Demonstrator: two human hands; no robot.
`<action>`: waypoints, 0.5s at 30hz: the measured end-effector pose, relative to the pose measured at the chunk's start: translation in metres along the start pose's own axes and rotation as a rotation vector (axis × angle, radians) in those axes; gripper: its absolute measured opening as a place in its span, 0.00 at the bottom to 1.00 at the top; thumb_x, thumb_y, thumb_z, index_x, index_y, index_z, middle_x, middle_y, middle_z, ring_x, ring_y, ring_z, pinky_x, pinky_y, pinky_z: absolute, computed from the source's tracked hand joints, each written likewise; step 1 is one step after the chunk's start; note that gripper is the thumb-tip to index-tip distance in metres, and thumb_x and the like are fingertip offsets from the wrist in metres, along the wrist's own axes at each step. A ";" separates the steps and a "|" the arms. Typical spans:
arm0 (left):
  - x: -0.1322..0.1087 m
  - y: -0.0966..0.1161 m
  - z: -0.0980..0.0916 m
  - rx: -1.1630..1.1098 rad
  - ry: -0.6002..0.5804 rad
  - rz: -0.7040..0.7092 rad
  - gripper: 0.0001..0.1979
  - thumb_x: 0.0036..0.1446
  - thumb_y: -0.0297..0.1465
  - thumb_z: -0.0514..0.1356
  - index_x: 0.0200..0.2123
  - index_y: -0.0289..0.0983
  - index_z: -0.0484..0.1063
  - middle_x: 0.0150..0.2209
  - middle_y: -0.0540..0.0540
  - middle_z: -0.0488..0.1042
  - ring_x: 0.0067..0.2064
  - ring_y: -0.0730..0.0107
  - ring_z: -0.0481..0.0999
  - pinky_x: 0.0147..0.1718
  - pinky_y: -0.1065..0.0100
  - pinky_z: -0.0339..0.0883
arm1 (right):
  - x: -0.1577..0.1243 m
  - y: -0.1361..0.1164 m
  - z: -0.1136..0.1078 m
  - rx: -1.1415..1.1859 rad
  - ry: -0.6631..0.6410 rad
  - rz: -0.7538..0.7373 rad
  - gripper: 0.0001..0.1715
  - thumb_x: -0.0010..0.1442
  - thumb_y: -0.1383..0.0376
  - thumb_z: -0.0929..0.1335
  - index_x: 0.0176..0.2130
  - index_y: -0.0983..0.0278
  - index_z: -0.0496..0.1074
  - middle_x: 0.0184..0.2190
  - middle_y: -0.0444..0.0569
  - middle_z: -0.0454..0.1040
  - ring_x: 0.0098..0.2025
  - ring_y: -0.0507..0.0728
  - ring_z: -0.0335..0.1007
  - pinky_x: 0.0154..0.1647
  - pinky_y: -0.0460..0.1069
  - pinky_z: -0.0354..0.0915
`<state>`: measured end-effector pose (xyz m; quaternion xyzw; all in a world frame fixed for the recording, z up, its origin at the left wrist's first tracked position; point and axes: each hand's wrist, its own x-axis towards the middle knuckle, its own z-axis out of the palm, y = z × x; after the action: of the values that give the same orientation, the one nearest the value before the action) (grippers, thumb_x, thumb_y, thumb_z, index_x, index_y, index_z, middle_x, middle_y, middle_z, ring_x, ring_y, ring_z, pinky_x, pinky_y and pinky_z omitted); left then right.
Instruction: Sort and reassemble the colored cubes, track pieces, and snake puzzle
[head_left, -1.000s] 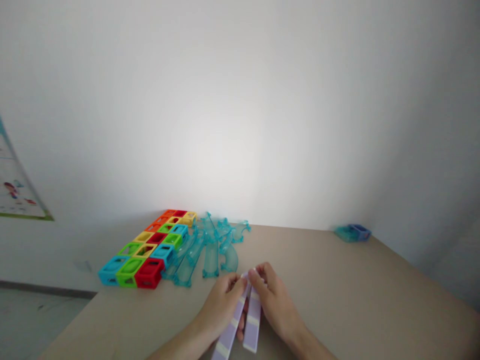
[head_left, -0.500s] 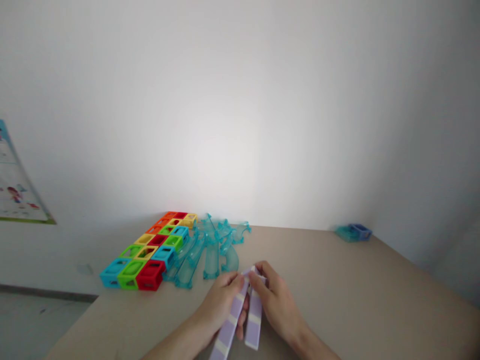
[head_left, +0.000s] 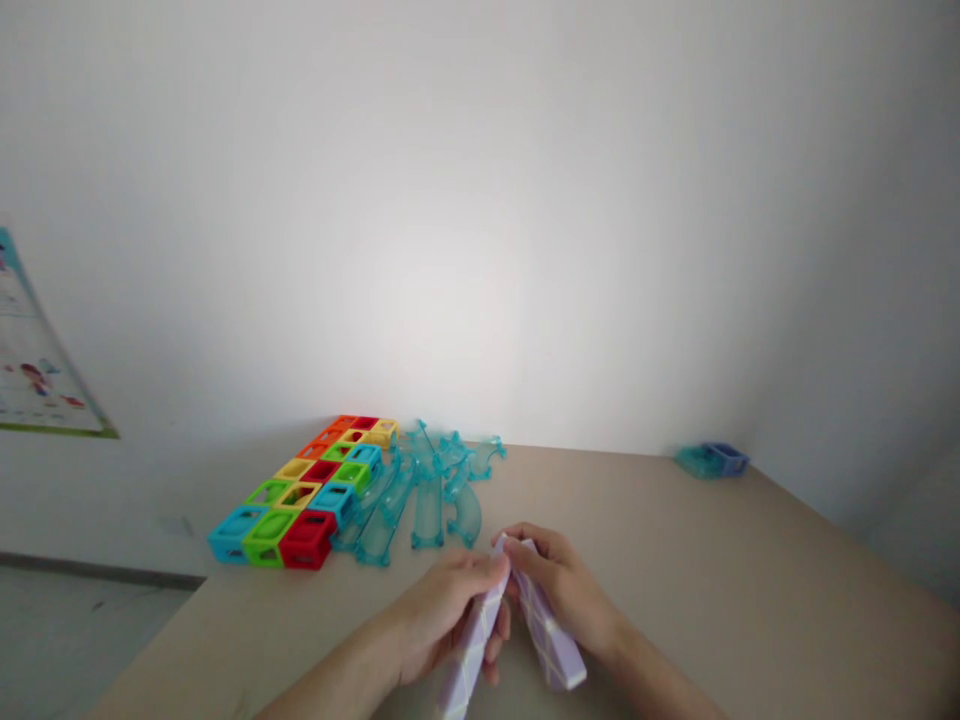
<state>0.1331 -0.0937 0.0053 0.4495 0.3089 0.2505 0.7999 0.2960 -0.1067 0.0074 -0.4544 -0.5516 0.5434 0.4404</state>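
My left hand (head_left: 439,610) is closed on a long lilac strip (head_left: 472,648) with pale lines across it, thumb on top and fingers beneath. The strip slants down toward the bottom edge of the view. In my right hand (head_left: 570,585) is a second lilac strip (head_left: 551,637) with the same pale lines, pinched near its upper end. Its lower end angles to the right. The upper ends of both strips meet near my thumbs; fingers cover that spot, so I cannot tell whether they are joined.
Colourful open cubes (head_left: 306,538) stand in rows on the table (head_left: 675,600) at the left. Several clear teal track pieces (head_left: 427,512) lie beside them. Far right, a blue cube (head_left: 724,460) sits beside teal pieces (head_left: 697,461). A white wall (head_left: 480,220) rises behind.
The right strip has swung outward, its lower end moving right, so the two strips spread wider apart. Both strips have turned to show another face. The view has shifted slightly.
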 end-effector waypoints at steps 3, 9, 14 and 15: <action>0.008 -0.008 0.000 0.168 0.151 0.016 0.23 0.51 0.53 0.59 0.30 0.37 0.63 0.18 0.55 0.64 0.13 0.79 0.59 0.09 0.73 0.60 | 0.003 0.010 0.003 0.023 0.010 0.123 0.26 0.56 0.47 0.67 0.39 0.67 0.69 0.20 0.42 0.68 0.19 0.52 0.65 0.20 0.47 0.61; 0.010 -0.010 -0.003 0.494 0.370 0.142 0.24 0.55 0.55 0.52 0.33 0.38 0.61 0.15 0.56 0.62 0.11 0.75 0.60 0.07 0.74 0.56 | 0.002 0.020 0.008 -0.015 0.017 0.185 0.22 0.59 0.49 0.64 0.39 0.66 0.66 0.19 0.42 0.68 0.18 0.53 0.64 0.19 0.47 0.61; 0.012 -0.001 -0.017 0.169 0.202 -0.055 0.25 0.54 0.56 0.52 0.33 0.39 0.61 0.16 0.57 0.63 0.11 0.78 0.57 0.09 0.69 0.65 | -0.003 0.007 0.012 -0.351 0.110 -0.137 0.12 0.59 0.59 0.66 0.40 0.65 0.69 0.30 0.47 0.73 0.32 0.55 0.69 0.32 0.48 0.64; 0.012 0.002 -0.021 0.090 0.133 -0.100 0.25 0.54 0.56 0.51 0.33 0.38 0.61 0.16 0.57 0.62 0.11 0.79 0.56 0.10 0.69 0.65 | -0.005 0.004 0.011 -0.420 0.122 -0.204 0.11 0.60 0.61 0.67 0.41 0.64 0.69 0.32 0.47 0.74 0.34 0.55 0.69 0.35 0.48 0.64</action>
<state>0.1261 -0.0726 -0.0051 0.4515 0.3941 0.2255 0.7681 0.2867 -0.1138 0.0031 -0.5101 -0.6678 0.3409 0.4214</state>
